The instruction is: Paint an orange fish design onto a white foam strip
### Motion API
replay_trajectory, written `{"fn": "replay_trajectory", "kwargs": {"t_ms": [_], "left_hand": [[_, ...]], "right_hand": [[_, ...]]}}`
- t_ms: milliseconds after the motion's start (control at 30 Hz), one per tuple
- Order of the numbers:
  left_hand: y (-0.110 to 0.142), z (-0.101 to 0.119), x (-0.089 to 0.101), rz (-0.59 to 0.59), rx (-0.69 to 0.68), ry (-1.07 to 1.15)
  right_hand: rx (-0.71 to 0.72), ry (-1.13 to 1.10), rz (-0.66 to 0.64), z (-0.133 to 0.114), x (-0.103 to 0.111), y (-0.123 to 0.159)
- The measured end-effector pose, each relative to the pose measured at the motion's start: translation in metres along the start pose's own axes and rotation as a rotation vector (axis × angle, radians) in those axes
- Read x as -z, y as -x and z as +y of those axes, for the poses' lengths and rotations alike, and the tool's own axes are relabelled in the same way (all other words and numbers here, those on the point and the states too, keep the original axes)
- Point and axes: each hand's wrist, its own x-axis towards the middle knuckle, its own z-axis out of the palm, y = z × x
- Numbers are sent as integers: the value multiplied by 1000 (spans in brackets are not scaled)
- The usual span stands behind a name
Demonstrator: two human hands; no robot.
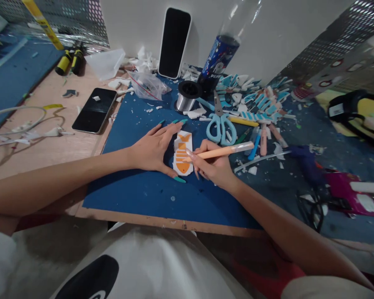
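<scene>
A small white piece (189,143) with an orange fish-skeleton shape on it lies on the blue mat (137,191). My right hand (216,166) grips an orange pen (220,152) with a clear end, its tip over the middle of the fish. Flat on the mat to the left of the piece, my left hand (154,147) has its fingers spread, with long teal nails. Its thumb and fingertips reach close to the piece's left edge; whether they touch it I cannot tell.
Light-blue scissors (220,124), a wire spool (187,97) and a Pepsi bottle (218,60) stand or lie beyond my hands. White and blue scraps (264,104) pile up at the back right. One phone (95,110) lies left; another phone (174,43) leans upright against the wall.
</scene>
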Motion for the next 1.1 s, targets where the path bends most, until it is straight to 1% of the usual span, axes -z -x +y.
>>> {"fn": "replay_trajectory", "kwargs": {"t_ms": [133,300,400,467,633,967,1100], "left_hand": [[0,1,1,-13,10,5],[-1,3,2,-21,24,14],[-2,3,2,-29,36,16],[-2,3,2,-31,34,19],[-1,1,1,-20,20,30],[-1,-1,0,-10,12,53],[-1,0,1,-10,15,48]], "right_hand": [[40,63,-45,2,0,-1],[61,146,-32,5,0,0],[61,180,-53,4,-2,0],[63,192,-68,4,-2,0],[62,232,-55,2,-2,-1],[33,220,-58,2,-1,0],[-5,187,-60,1,0,0]]}}
